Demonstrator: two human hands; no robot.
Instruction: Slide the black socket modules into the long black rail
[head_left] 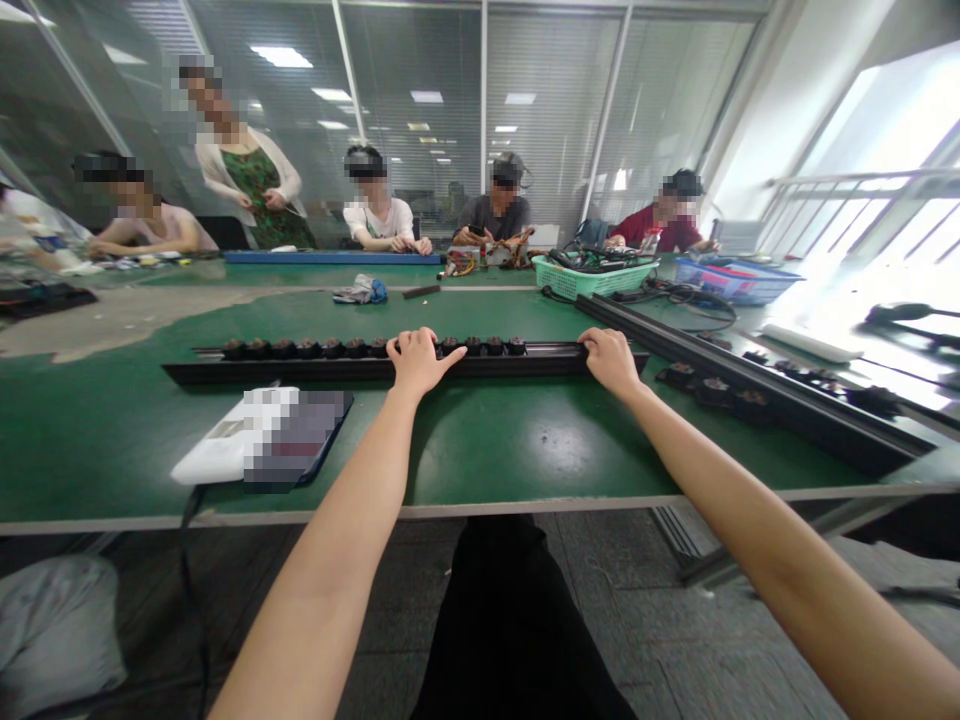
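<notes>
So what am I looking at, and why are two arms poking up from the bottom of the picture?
This picture comes from a camera worn on a person's head, so we see what that person sees, looking forward and down. The arms are that person's own, and there is no machine. The left hand and the right hand rest on a long black bar. A row of small dark round parts sits along it. The bar lies on a green table. Nearby are a second black bar and a flat white and dark thing, too blurred to name. Across the table sit other people, near a green basket of cables.
</notes>
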